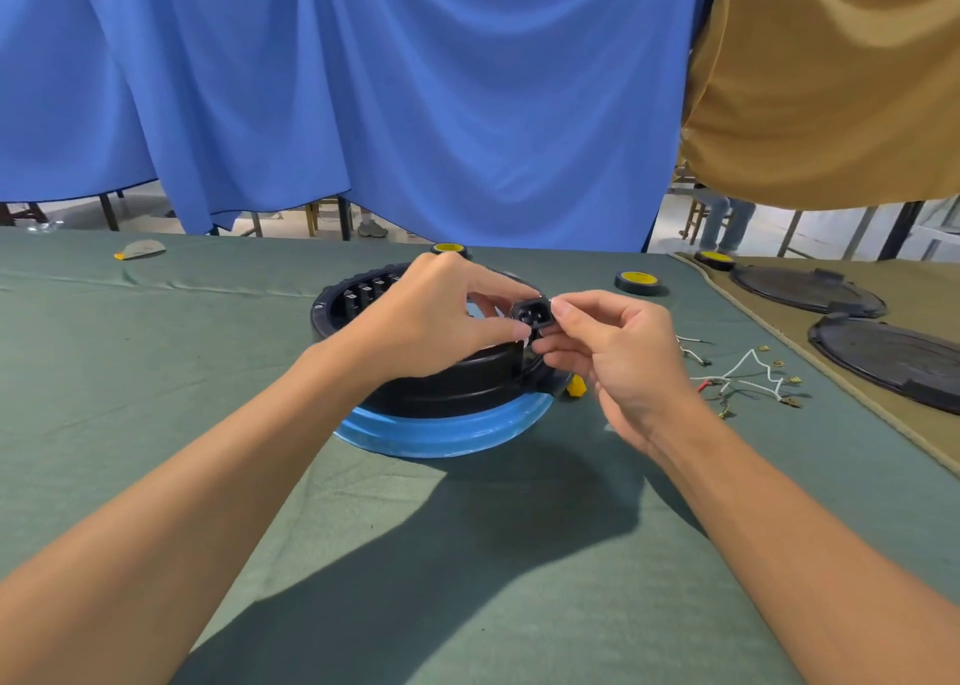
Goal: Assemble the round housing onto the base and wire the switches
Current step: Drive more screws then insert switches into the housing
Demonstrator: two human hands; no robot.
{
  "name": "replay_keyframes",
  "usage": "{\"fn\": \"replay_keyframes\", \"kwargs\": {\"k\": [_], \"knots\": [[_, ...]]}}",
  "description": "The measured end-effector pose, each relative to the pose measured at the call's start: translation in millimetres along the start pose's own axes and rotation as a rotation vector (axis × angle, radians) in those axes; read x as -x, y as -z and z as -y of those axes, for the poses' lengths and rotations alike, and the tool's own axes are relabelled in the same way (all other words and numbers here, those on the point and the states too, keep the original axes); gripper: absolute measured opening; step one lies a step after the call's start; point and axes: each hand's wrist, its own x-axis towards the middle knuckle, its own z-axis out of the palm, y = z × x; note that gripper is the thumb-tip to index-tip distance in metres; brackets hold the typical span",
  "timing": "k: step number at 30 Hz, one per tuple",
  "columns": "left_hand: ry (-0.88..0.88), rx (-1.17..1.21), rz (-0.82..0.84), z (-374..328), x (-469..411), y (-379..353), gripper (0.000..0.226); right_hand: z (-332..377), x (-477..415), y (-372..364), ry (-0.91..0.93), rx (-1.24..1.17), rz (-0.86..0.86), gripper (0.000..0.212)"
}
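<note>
Forearms are reaching in from 6 o'clock. Left hand [431, 321] and right hand [623, 357] are both pinching a small black socket [530, 315] at the 3 o'clock rim of the round housing [457, 378], which is sitting on the blue base [447, 432]. Loose wires [748, 378] are lying further toward 3 o'clock, nearer the right hand.

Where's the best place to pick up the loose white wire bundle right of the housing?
Pinch the wire bundle from above where its strands gather at the left; it lies flat with terminal ends splayed rightward, so that spot probably lifts all strands together.
</note>
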Motion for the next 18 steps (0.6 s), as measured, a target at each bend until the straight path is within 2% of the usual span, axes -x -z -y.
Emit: {"fn": "replay_keyframes", "kwargs": {"k": [4,10,13,16,18], "knots": [[0.054,0.096,0.002,1,-11,-3,0.018,-3,-2,2,0.054,0.044,-0.047,0.016],[0.172,0.155,-0.003,12,-12,-9,0.017,-11,-8,4,0.148,0.257,-0.048,0.024],[0.224,0.211,0.061,15,-13,-9,0.024,-13,-11,4,0.155,0.282,-0.017,0.027],[0.229,0.222,0.137,13,-13,-9,0.02,-15,-15,4,0.154,0.294,-0.006,0.027],[0.236,0.229,0.129,12,-13,-7,0.018,-17,-17,4,0.16,0.338,-0.011,0.027]]}}
